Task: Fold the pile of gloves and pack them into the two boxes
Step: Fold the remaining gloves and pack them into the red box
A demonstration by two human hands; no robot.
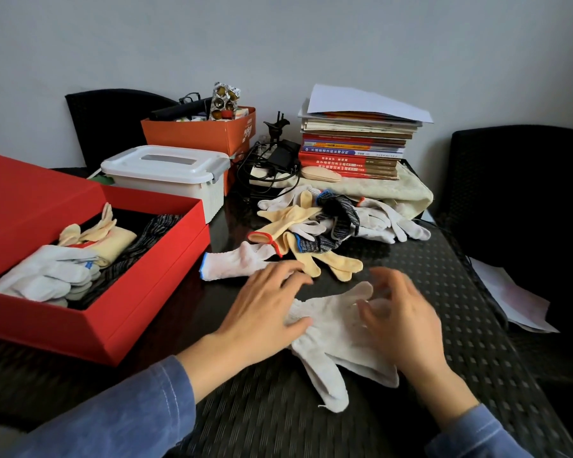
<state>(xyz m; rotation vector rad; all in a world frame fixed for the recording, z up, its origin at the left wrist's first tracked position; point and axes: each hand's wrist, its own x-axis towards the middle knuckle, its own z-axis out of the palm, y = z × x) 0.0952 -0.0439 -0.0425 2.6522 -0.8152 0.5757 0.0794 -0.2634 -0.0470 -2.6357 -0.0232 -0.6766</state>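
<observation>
Pinning white glove [338,345] flat on near table [444,276] with left hand [265,312], fingers straight and spread, likely steadying it for the fold. Reaching over its far end with right hand [404,322], fingers curled and blurred; gripping or merely hovering, cannot tell. Leaving loose glove pile [328,223] waiting farther back. Having red box [129,309] open at left, within reach, already holding folded gloves [47,276]

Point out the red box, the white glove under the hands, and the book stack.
red box [153,292]: head view, right outer wall
white glove [334,332]: head view, palm area
book stack [348,160]: head view, red spines
</observation>
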